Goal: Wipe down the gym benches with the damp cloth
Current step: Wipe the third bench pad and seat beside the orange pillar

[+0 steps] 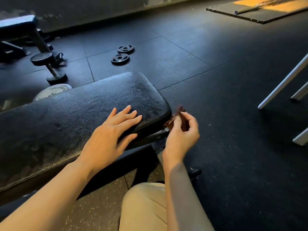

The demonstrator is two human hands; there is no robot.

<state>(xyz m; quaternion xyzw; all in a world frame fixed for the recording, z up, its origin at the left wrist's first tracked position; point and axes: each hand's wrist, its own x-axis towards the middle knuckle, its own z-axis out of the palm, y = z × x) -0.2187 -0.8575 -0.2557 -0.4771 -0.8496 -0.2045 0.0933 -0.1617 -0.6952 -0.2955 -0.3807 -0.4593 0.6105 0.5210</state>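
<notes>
Beside right hand (181,132), bench (75,117) crosswise.

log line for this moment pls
left hand: flat on bench pad | right hand: grip on brown cloth off pad end | wipe: paused

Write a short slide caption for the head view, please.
Left hand rests flat on the bench pad while the right hand pinches a brown cloth.

The bench (80,114) pad is black with a pebbled leather grain. The cloth (180,118) is dark reddish brown. The floor (233,114) is black rubber flecked with pale specks. The trousers (143,207) are beige, the weight plates (120,59) black.
</notes>
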